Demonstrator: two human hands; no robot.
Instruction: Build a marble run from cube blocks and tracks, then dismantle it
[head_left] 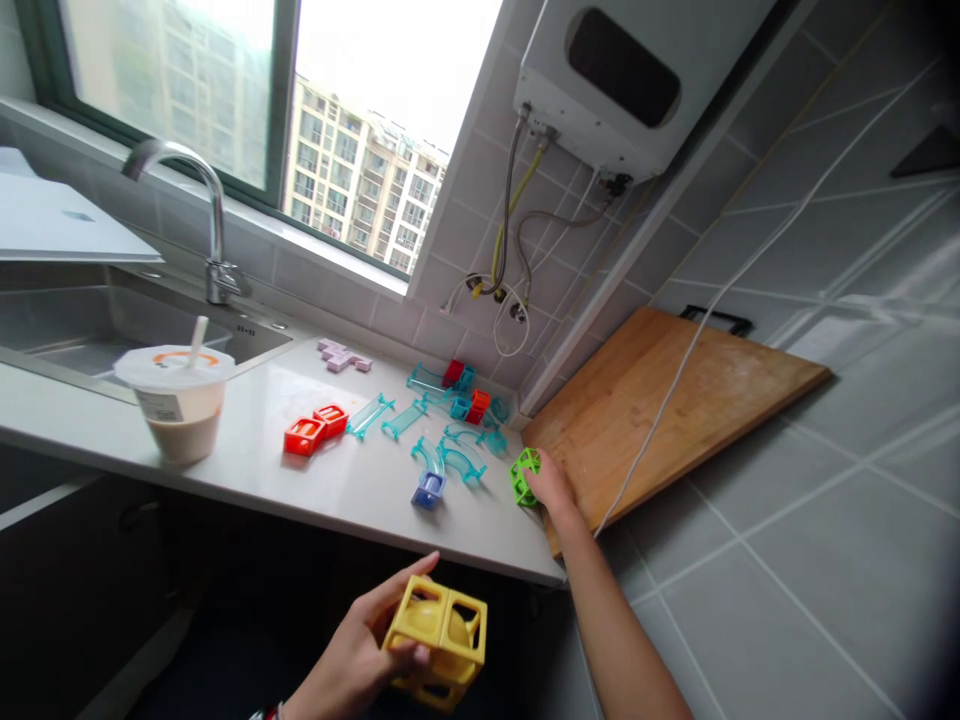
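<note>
My left hand [360, 655] is closed around a yellow open-frame cube [439, 640] and holds it low, below the counter's front edge. My right hand [551, 485] reaches onto the white counter [300, 470] and grips a green open-frame cube [523, 475] at the counter's right end. Just left of it lie several clear teal curved track pieces [450, 455] and a blue cube piece [429, 490]. Two red cube pieces [315, 430] sit further left.
A lidded cup of milky drink with a straw [178, 400] stands on the counter's left. Behind it are a sink [90, 335] and tap [214, 215]. A wooden cutting board [675, 400] leans at the right with a white cable across it. Pink pieces [341, 355] lie near the wall.
</note>
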